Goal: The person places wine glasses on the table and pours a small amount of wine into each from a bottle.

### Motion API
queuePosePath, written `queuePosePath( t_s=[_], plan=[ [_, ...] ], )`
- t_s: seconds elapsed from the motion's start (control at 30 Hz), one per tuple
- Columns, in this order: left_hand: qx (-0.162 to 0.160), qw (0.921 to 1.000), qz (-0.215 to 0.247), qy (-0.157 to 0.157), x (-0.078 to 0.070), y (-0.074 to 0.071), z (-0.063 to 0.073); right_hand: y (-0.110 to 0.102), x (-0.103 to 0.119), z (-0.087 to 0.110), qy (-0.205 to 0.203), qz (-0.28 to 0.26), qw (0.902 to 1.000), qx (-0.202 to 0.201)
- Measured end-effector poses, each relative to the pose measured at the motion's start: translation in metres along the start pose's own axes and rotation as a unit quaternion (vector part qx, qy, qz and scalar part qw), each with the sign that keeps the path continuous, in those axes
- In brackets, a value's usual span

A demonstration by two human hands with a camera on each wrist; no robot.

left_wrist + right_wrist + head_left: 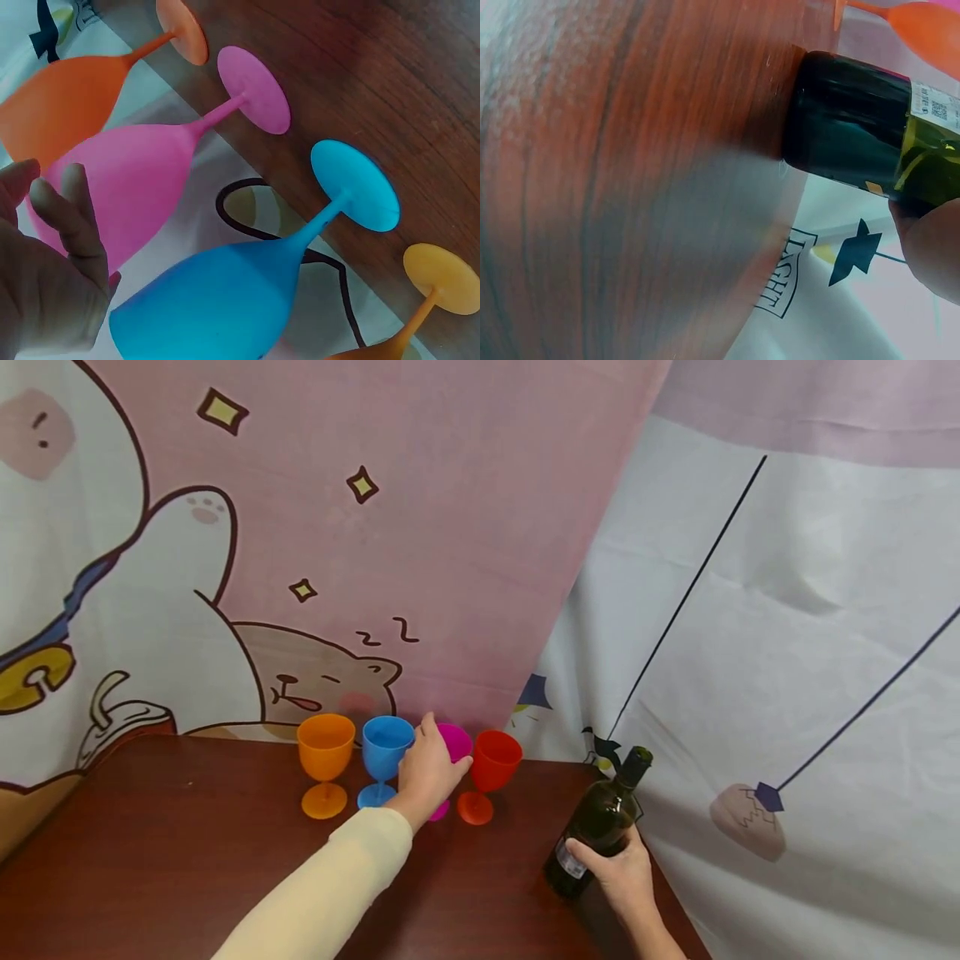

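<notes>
While the right hand (626,875) grips the dark green wine bottle (591,835) round its body, the left hand (426,770) is at the magenta goblet (142,187), thumb and fingers spread about its bowl; whether they grip or only touch, I cannot tell. The bottle is at four o'clock from that goblet. Just beside it are the red goblet (495,768) at three o'clock and the blue goblet (384,752) at nine, with the orange goblet (326,752) beyond, all on the table (187,843). Done well, I judge, this calls for an even, light hold on the bowl, thumb clear of the red rim, bottle kept steady. The bottle's white label (936,105) carries a square code; no brand is legible. Two Zs (405,630) mark the printed backdrop (465,527).
</notes>
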State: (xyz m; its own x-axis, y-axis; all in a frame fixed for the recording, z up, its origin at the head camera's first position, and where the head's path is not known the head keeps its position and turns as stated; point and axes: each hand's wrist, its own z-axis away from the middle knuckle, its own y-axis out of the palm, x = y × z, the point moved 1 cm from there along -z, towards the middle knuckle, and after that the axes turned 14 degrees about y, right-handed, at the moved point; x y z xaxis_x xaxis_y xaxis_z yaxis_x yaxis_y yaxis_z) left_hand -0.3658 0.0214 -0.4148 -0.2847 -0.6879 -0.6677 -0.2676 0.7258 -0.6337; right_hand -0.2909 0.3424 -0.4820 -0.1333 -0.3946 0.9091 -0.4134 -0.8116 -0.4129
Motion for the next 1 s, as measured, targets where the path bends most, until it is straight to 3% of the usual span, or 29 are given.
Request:
queuePosePath(
  t_s=[0.13,0.27,0.43,0.57,0.67,0.83,0.93,1.0],
  plan=[
    [0.008,0.9991,-0.02,0.037,0.001,-0.012,0.022,0.002,0.003,0.002,-0.001,0.004,1.0,-0.001],
    [0.018,0.9974,-0.03,0.063,0.01,-0.037,0.058,0.004,0.004,0.003,-0.005,0.006,1.0,0.004],
    [0.014,0.9972,-0.023,0.07,0.031,-0.076,0.098,0.004,0.009,0.005,-0.014,0.021,0.9996,0.012],
    [0.019,0.9972,0.011,0.071,0.045,-0.099,0.112,0.005,0.019,0.009,-0.049,0.089,0.9947,0.018],
    [0.029,0.9954,0.052,0.075,0.051,-0.104,0.117,0.013,0.03,0.015,-0.113,0.152,0.9816,0.026],
    [0.038,0.9908,0.095,0.09,0.053,-0.099,0.121,0.036,0.049,0.033,-0.234,0.227,0.944,0.055],
    [0.036,0.9902,0.095,0.096,0.052,-0.097,0.12,0.047,0.061,0.042,-0.271,0.259,0.9244,0.068],
    [0.035,0.9899,0.101,0.093,0.051,-0.096,0.119,0.051,0.07,0.047,-0.281,0.274,0.9168,0.073]
  ],
)
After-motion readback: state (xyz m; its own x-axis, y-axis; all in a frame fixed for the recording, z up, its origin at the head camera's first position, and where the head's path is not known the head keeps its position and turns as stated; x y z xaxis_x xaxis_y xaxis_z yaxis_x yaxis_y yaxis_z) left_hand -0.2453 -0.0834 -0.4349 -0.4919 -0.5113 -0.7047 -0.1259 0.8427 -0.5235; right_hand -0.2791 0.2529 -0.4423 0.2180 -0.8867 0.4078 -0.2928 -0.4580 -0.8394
